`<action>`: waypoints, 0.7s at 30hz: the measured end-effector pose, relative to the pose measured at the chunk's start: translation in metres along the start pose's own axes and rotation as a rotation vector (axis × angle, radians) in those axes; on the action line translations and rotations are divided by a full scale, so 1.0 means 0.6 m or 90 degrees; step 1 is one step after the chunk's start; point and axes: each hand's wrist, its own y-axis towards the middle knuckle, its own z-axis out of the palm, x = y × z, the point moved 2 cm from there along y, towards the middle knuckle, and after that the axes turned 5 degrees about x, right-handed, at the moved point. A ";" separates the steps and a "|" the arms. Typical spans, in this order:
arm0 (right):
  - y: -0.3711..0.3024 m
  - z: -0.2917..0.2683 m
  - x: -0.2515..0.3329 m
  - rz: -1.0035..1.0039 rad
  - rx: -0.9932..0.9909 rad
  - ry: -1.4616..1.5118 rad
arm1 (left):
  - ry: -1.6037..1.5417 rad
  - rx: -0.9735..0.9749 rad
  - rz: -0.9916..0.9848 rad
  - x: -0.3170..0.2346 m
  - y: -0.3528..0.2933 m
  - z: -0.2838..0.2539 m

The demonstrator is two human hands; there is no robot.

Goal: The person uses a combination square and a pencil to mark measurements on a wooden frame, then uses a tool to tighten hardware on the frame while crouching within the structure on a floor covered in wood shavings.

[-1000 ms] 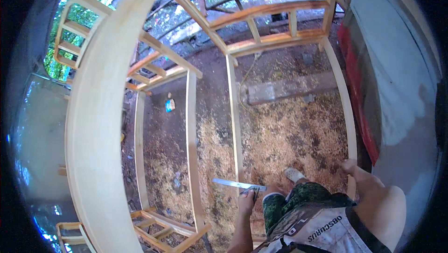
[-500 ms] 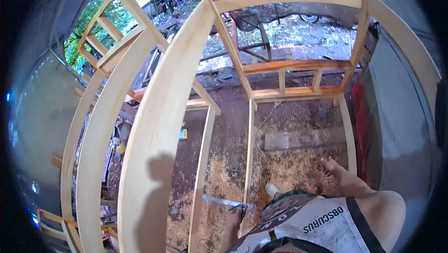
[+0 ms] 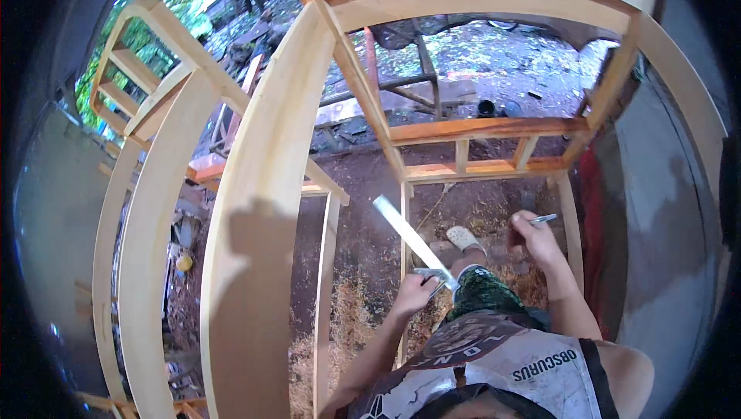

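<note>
My left hand (image 3: 414, 293) is closed around the stock end of a try square (image 3: 409, 234). Its flat silver blade slants up and to the left, passing in front of a slim upright post (image 3: 404, 195) of the wooden frame. To the right, my right hand (image 3: 536, 240) is closed on a slim, silvery pen (image 3: 543, 219) that points to the right. Beyond both hands stands the frame's lower orange-brown rail (image 3: 486, 130), joined by short slats to another rail under it. Neither hand touches the frame visibly.
Wide pale boards (image 3: 262, 172) of the frame rise close on my left, with a second slatted end piece (image 3: 131, 71) behind. A curved top rail (image 3: 478, 2) spans ahead. Grey sheeting (image 3: 664, 218) hangs at the right. Wood shavings (image 3: 347, 318) cover the floor.
Both hands have risen and moved forward. The try square has swung from nearly level to a steep slant. The pen in my right hand now shows clearly, and one foot has come forward.
</note>
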 end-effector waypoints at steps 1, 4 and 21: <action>0.024 0.013 0.057 -0.028 0.032 0.031 | -0.014 -0.039 0.045 -0.007 0.031 -0.004; 0.145 -0.012 0.127 -0.176 -0.010 0.109 | 0.038 -0.025 0.178 -0.147 0.126 -0.082; 0.530 0.093 0.326 -0.200 0.216 0.334 | 0.513 -0.665 -0.002 -0.568 0.401 -0.691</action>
